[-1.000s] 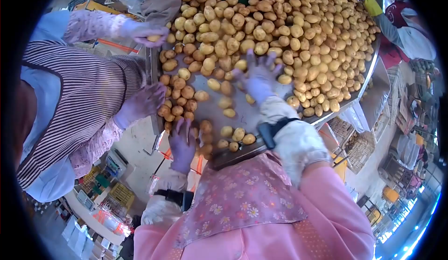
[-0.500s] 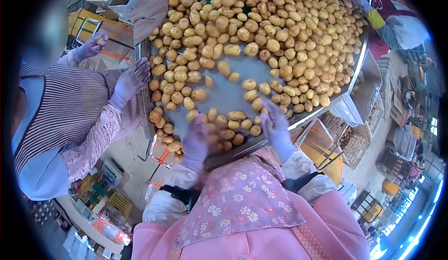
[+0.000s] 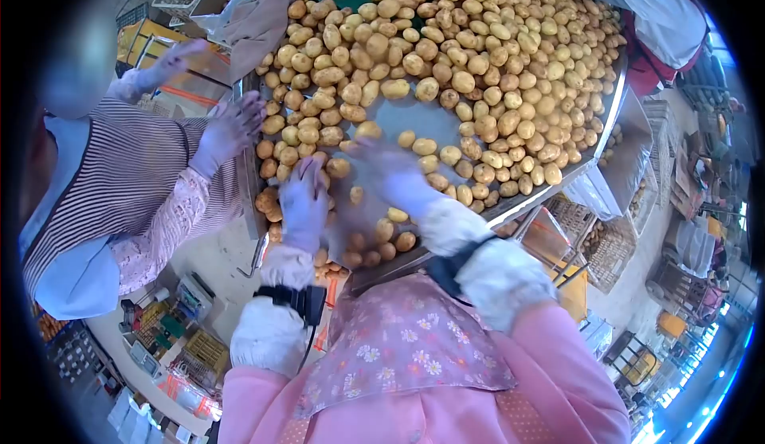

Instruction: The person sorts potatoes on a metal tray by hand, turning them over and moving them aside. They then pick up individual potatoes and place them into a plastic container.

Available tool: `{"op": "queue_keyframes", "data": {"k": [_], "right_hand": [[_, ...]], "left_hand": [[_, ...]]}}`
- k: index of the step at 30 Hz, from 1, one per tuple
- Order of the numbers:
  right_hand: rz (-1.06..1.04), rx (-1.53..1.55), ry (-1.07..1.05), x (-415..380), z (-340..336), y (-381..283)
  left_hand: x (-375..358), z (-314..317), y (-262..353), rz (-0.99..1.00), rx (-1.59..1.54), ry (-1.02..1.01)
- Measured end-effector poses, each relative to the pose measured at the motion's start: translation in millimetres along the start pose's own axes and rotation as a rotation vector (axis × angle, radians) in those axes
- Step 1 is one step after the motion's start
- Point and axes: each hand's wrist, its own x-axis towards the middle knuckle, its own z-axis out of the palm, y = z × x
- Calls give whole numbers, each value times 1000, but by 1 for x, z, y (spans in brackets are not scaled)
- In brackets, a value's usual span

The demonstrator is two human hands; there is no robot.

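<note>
Many yellow-brown potatoes (image 3: 494, 86) are heaped on a grey metal sorting table (image 3: 414, 121). My left hand (image 3: 304, 209), in a pale purple glove, reaches over the potatoes at the table's near left side. Its fingers stretch forward beside a potato (image 3: 338, 168), and no held potato shows. My right hand (image 3: 398, 179), gloved alike, crosses the middle of the table near a potato (image 3: 367, 130). Motion smears its fingers, so I cannot make out whether they hold anything. Several potatoes (image 3: 386, 250) lie between my wrists at the near edge.
At the left, a co-worker in a striped apron (image 3: 151, 165) has a gloved hand (image 3: 231, 129) at the table edge. Another person's sleeve (image 3: 657, 14) reaches in at the upper right. A brown cloth (image 3: 259, 22) hangs over the far left corner. Crates (image 3: 610, 249) stand below right.
My right hand has swept left and forward from the near right edge to the middle. My left hand has moved left and forward. Potatoes near the front edge have shifted.
</note>
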Motion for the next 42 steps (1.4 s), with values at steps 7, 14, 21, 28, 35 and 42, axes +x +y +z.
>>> {"op": "queue_keyframes", "data": {"k": [7,14,21,28,35,42], "right_hand": [[122,-135,-322,22,17,-7],[237,-496,-165,14,-31,39],[242,-538,-331,-22,-1,15],[484,430,3,-67,-21,14],[676,1432,123,-176,-28,3],[828,1505,270,-245,-42,-24]], "left_hand": [[9,8,17,-51,177,-481],[-73,0,31,-141,-93,-418],[-65,-20,-20,-305,-101,157],[-59,-20,-32,-285,259,-275],[-92,1,-37,-180,173,-334],[-101,16,194,-30,-847,-566]]}}
